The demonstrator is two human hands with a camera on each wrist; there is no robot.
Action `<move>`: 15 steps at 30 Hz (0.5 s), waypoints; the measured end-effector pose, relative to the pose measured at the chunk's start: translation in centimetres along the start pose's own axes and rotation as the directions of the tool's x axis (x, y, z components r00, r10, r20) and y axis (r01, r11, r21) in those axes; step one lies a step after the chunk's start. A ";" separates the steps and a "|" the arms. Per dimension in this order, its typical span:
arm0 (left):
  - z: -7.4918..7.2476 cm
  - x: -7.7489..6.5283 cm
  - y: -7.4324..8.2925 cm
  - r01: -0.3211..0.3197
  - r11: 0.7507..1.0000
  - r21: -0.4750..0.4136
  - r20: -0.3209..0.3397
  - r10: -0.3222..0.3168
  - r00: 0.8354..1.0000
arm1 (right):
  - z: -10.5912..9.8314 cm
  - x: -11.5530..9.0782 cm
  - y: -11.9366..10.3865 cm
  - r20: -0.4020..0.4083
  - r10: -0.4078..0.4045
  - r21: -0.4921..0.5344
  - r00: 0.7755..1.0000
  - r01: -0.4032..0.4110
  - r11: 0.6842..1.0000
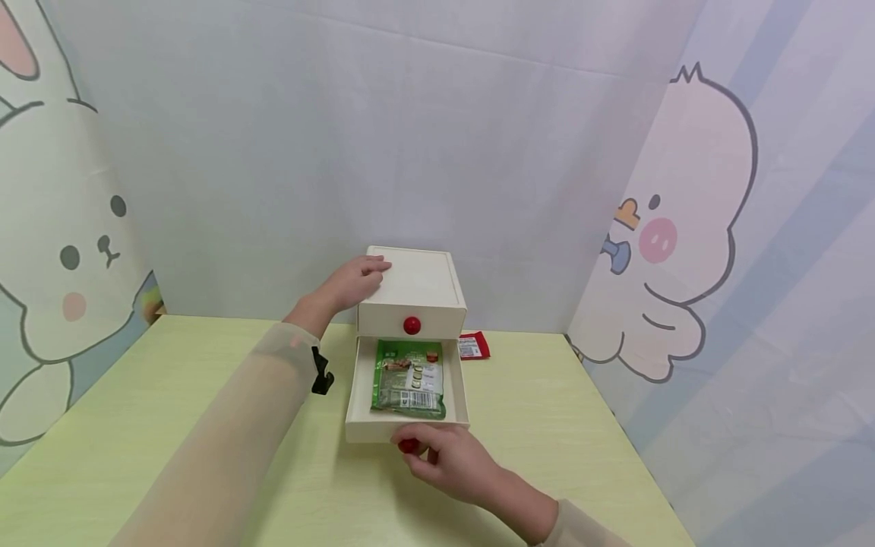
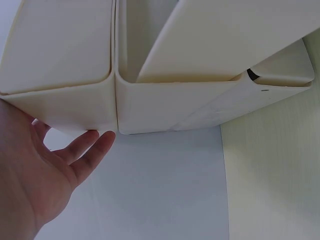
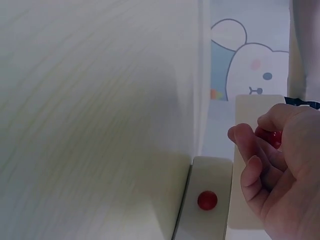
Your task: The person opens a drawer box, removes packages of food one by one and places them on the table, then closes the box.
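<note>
Jutting forward lengthwise from the cabinet (image 1: 420,277), the drawer (image 1: 372,433) holds a green packet (image 1: 409,380); right grip (image 1: 451,461) pinches its half-hidden knob (image 1: 408,446); left grip (image 1: 352,283), seemingly loose, touches the cabinet.

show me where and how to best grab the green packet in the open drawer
I'd pinch the green packet by its right edge near the front, coming from above. It lies flat in the open drawer, and bare floor beside that edge should leave finger room. Its far end reaches toward the upper drawer, so coming from behind looks tighter.
</note>
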State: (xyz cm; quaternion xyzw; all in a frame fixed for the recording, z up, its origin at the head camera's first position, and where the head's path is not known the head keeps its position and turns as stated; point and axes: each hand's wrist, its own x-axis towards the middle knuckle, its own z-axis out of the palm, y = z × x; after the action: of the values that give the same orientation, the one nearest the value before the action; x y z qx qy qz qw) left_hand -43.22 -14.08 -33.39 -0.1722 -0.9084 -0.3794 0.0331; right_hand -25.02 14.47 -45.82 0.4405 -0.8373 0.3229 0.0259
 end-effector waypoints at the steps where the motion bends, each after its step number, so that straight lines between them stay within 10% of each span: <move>1: 0.0 0.0 0.0 0.001 1.000 0.000 -0.002 -0.001 1.000 | 0.0 0.0 0.0 0.002 0.002 0.000 1.000 -0.002 1.000; 15: 0.0 0.1 -0.1 -0.004 1.000 0.015 -0.007 0.004 1.000 | -0.4 -0.1 0.1 0.021 -0.045 -0.066 0.999 0.046 0.997</move>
State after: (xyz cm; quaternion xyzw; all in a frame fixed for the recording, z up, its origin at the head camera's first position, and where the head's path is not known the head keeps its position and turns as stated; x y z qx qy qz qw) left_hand -43.31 -14.10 -33.45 -0.1725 -0.9108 -0.3732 0.0384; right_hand -25.11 14.80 -45.61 0.4614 -0.8376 0.2899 0.0398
